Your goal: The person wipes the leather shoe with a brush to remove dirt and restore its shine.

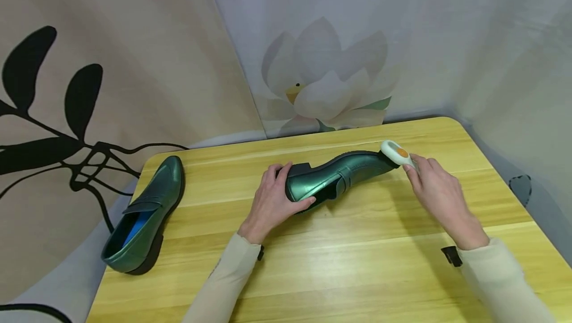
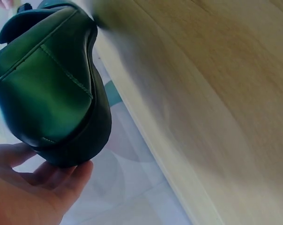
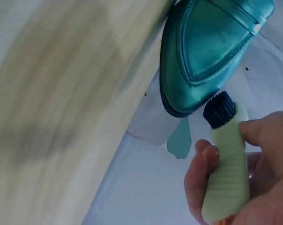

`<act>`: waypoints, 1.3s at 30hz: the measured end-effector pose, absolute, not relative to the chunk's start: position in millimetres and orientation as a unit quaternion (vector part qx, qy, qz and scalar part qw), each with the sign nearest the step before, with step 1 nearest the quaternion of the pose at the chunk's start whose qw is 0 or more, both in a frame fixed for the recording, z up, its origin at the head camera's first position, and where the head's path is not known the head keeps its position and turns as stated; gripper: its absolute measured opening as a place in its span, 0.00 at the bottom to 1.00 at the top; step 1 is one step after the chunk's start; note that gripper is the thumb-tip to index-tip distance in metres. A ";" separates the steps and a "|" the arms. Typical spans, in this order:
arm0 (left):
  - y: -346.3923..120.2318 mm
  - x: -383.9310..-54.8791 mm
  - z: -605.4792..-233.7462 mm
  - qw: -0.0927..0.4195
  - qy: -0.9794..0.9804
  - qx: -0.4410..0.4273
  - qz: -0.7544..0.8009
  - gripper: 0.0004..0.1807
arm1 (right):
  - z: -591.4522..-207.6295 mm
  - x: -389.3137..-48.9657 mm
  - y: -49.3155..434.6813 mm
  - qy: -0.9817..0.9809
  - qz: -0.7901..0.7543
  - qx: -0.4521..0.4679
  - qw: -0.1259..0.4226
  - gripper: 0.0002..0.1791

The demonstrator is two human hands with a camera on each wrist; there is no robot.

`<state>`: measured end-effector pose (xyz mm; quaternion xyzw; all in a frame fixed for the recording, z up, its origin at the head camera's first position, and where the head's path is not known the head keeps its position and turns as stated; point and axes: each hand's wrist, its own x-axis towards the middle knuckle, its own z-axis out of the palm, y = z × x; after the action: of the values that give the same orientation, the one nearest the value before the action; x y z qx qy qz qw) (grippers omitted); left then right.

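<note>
- One glossy green leather-look loafer (image 1: 355, 165): left grip (image 1: 276, 197) curls round its heel.
- One pale, dark-bristled plastic brush (image 3: 229, 157): right grip (image 1: 443, 193) clasps it near the loafer's toe.

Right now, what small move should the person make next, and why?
Perhaps stroke the brush lightly over the held green loafer's toe: the right hand holds the bristles close by, while the left hand grips the heel end.
</note>
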<state>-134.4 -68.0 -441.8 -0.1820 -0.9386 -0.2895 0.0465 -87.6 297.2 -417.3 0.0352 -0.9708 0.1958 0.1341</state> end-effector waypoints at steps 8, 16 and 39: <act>-67.5 -132.2 -440.9 0.051 -0.941 -0.184 -0.280 0.57 | -422.3 -91.0 269.4 -0.962 0.199 0.064 0.174 0.21; -66.6 -131.0 -441.5 0.057 -0.939 -0.186 -0.283 0.56 | -421.9 -91.6 235.1 -0.948 0.207 0.129 0.204 0.22; -77.8 -130.3 -440.2 -0.035 -0.937 -0.180 -0.297 0.60 | -429.6 -82.4 304.1 -0.969 0.202 0.031 0.138 0.25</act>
<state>-130.3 -77.8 -440.2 -0.1802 -0.9371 -0.2968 -0.0349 -82.4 304.1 -429.6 0.0305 -0.9691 0.2025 0.1376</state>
